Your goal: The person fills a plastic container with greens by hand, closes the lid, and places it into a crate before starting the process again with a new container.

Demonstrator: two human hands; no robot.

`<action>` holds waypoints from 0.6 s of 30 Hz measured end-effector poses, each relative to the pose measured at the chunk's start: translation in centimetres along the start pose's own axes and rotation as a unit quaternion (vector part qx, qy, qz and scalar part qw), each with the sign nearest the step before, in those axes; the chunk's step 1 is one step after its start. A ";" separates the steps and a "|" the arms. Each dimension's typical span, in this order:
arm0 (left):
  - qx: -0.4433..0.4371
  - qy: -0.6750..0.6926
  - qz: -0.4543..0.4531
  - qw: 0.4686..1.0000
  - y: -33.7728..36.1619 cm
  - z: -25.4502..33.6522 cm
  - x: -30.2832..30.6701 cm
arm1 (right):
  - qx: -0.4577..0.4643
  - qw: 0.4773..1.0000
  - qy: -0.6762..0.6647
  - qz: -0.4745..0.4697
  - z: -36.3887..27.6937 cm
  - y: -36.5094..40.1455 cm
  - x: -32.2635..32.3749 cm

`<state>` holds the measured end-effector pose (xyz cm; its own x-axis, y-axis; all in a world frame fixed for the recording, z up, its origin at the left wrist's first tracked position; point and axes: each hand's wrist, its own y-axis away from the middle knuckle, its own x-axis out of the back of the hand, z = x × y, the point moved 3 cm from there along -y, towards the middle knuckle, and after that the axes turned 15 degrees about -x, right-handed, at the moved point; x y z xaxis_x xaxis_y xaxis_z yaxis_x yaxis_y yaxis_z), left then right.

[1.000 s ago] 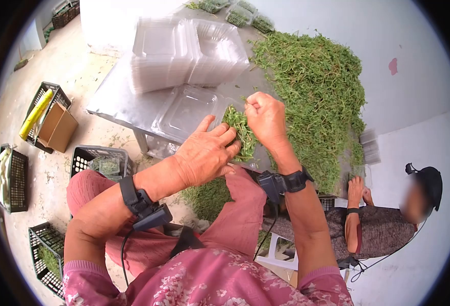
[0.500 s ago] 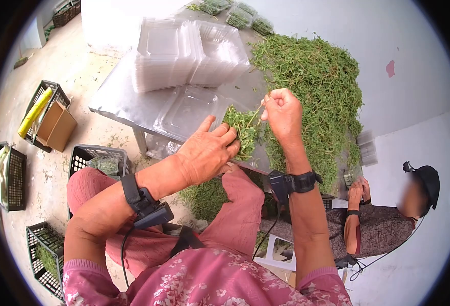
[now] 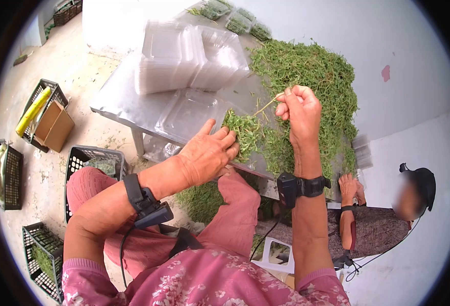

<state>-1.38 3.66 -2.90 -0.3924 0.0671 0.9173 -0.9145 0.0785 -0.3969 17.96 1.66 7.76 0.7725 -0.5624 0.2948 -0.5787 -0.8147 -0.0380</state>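
My left hand [image 3: 207, 155] lies with its fingers spread against the near side of a small heap of green leafy stems [image 3: 242, 133]. Beside that heap, a single clear plastic clamshell container [image 3: 186, 116] is spread open on the metal table [image 3: 115, 97]; whether the heap sits inside its other half is hard to see. Raised to the right, my right hand [image 3: 305, 112] pinches the end of a long pale stem [image 3: 266, 105], which slants down toward the small heap.
Stacked clear containers [image 3: 166, 61] stand behind the open one. A large pile of greens [image 3: 311, 76] covers the table's right side, with filled boxes [image 3: 237, 23] at the back. Black crates [image 3: 95, 153] are on the left floor. A co-worker [image 3: 378, 229] sits at right.
My right hand has moved right and slightly up, drawing the pale stem out farther from the small heap. My left hand has stayed nearly in place. The co-worker's hands have shifted slightly.
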 end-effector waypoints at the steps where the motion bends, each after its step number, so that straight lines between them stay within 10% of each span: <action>1: -0.004 -0.011 0.011 1.000 0.1 0.1 0.0 | 0.004 1.000 -0.001 -0.003 -0.2 0.2 -0.1; 13: -0.076 -0.021 0.245 0.966 -0.1 -0.2 3.6 | -0.098 0.990 0.068 -0.080 1.3 1.3 -1.3; 18: -0.077 -0.028 0.193 0.978 -0.2 -0.6 2.2 | -0.065 0.976 0.201 -0.053 3.8 1.0 -1.6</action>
<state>-1.99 4.34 -0.83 -0.7139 0.0672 0.6970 -0.6733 0.2074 -0.7097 17.11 1.18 3.63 0.6802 -0.3539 0.6419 -0.5495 -0.8258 0.1270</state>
